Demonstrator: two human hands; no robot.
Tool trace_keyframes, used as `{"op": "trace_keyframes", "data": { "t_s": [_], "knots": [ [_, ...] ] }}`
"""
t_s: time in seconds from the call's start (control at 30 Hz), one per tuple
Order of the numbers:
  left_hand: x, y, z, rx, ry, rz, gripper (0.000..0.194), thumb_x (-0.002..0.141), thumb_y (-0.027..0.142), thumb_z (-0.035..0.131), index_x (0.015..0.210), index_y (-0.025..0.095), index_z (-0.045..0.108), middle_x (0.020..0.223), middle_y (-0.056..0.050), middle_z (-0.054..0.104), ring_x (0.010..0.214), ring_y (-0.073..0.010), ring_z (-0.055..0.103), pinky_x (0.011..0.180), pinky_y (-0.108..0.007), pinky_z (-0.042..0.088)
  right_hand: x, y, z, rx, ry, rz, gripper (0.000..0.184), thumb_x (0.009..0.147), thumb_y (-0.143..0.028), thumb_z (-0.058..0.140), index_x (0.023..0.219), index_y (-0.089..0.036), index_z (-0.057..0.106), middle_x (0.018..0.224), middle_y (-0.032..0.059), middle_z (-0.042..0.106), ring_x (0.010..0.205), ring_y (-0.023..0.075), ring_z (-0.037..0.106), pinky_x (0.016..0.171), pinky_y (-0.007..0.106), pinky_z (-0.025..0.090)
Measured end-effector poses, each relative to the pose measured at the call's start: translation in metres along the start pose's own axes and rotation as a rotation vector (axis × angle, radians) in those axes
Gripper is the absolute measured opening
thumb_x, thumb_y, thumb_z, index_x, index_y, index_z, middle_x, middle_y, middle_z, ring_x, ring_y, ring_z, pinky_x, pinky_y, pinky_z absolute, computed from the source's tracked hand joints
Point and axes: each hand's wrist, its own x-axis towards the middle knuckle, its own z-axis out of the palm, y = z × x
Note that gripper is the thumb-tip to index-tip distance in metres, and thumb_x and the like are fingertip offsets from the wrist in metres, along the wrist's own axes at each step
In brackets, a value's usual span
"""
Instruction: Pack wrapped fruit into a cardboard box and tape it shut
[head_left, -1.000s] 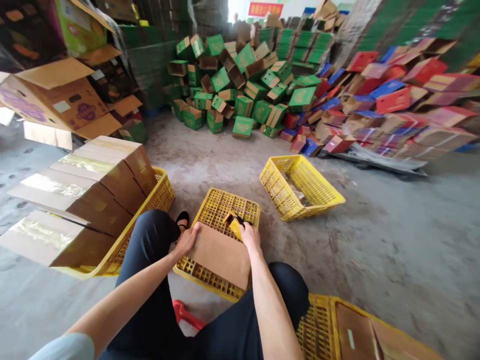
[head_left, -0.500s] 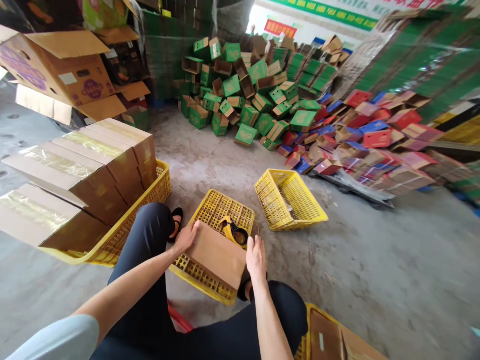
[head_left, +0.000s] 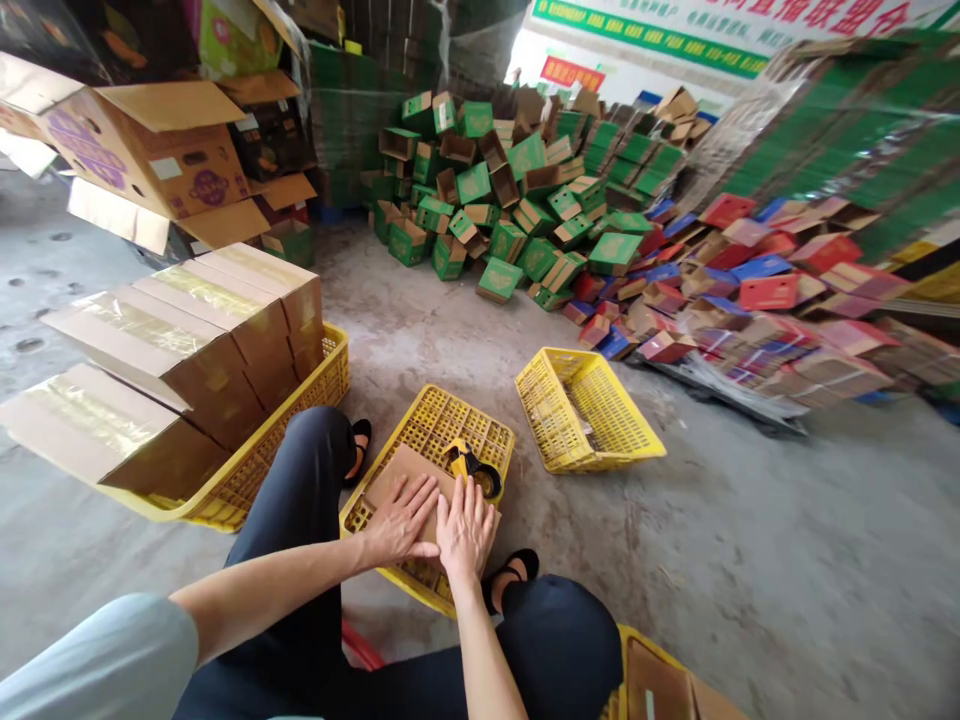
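Observation:
A brown cardboard box [head_left: 397, 476] lies on an upturned yellow crate [head_left: 450, 420] between my knees. My left hand [head_left: 401, 520] rests flat on the box top with fingers spread. My right hand [head_left: 465, 525] lies flat beside it, fingers stretched out, the two hands touching. A yellow tape dispenser [head_left: 471, 465] sits on the crate just beyond my right fingertips, held by neither hand.
A yellow crate [head_left: 300, 415] at my left carries several taped brown boxes [head_left: 180, 350]. Another yellow crate [head_left: 585, 410] lies tilted on the concrete floor ahead. Piles of green boxes [head_left: 510, 190] and red and blue boxes [head_left: 750, 290] fill the back. A yellow crate [head_left: 660, 680] sits by my right knee.
My right hand let go of the tape dispenser, which now sits on the crate. Both hands moved onto the box top and lie flat on it side by side.

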Motion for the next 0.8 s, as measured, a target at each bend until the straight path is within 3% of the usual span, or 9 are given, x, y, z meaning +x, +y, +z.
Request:
{"op": "trace_keyframes", "data": {
  "t_s": [0.13, 0.33, 0.5, 0.63, 0.73, 0.8],
  "knots": [
    [0.003, -0.009, -0.004, -0.012, -0.005, 0.008, 0.092, 0.096, 0.079, 0.03, 0.162, 0.015, 0.032, 0.165, -0.019, 0.034, 0.154, -0.0351, 0.03, 0.127, -0.055, 0.018, 0.0, 0.003, -0.002, 0.004, 0.008, -0.017, 0.064, 0.108, -0.047, 0.02, 0.159, -0.013, 0.04, 0.165, 0.0175, 0.036, 0.151, 0.0354, 0.036, 0.122, 0.06, 0.021],
    [-0.006, -0.033, -0.012, -0.034, 0.076, -0.234, 0.064, 0.108, 0.051, 0.03, 0.162, 0.016, 0.033, 0.171, -0.016, 0.018, 0.159, -0.0337, 0.015, 0.126, -0.053, 0.021, -0.027, -0.019, 0.013, 0.03, 0.043, -0.142, 0.063, 0.108, -0.05, 0.022, 0.162, -0.021, 0.032, 0.169, 0.0117, 0.025, 0.158, 0.0326, 0.021, 0.125, 0.061, 0.011],
    [-0.007, -0.043, -0.01, -0.026, 0.023, -0.215, 0.062, 0.108, 0.047, 0.031, 0.16, 0.013, 0.036, 0.17, -0.019, 0.021, 0.159, -0.0342, 0.015, 0.125, -0.053, 0.024, -0.039, -0.032, 0.02, 0.052, -0.013, -0.175, 0.066, 0.106, -0.055, 0.029, 0.164, -0.024, 0.025, 0.17, 0.0105, 0.021, 0.158, 0.0326, 0.019, 0.126, 0.061, 0.01],
    [-0.011, -0.036, -0.013, -0.029, -0.003, -0.206, 0.061, 0.105, 0.043, 0.038, 0.157, 0.01, 0.04, 0.169, -0.022, 0.023, 0.158, -0.0364, 0.015, 0.125, -0.054, 0.024, -0.036, -0.024, 0.016, 0.097, -0.045, -0.168, 0.062, 0.108, -0.051, 0.023, 0.163, -0.024, 0.03, 0.17, 0.0097, 0.025, 0.158, 0.0304, 0.02, 0.126, 0.06, 0.011],
    [-0.03, -0.019, -0.016, -0.023, -0.034, -0.226, 0.065, 0.1, 0.043, 0.048, 0.157, 0.012, 0.039, 0.169, -0.021, 0.023, 0.158, -0.037, 0.016, 0.125, -0.054, 0.025, -0.026, -0.024, 0.011, 0.179, -0.069, -0.156, 0.061, 0.11, -0.045, 0.015, 0.162, -0.019, 0.034, 0.167, 0.0119, 0.033, 0.157, 0.0298, 0.025, 0.124, 0.06, 0.02],
    [-0.046, -0.005, -0.016, -0.023, -0.062, -0.254, 0.076, 0.095, 0.042, 0.057, 0.161, 0.014, 0.031, 0.171, -0.019, 0.019, 0.159, -0.0372, 0.013, 0.126, -0.054, 0.025, -0.013, -0.032, 0.007, 0.217, -0.069, -0.226, 0.062, 0.11, -0.045, 0.018, 0.16, -0.015, 0.036, 0.166, 0.0146, 0.034, 0.157, 0.0314, 0.025, 0.123, 0.059, 0.024]
  ]
}}
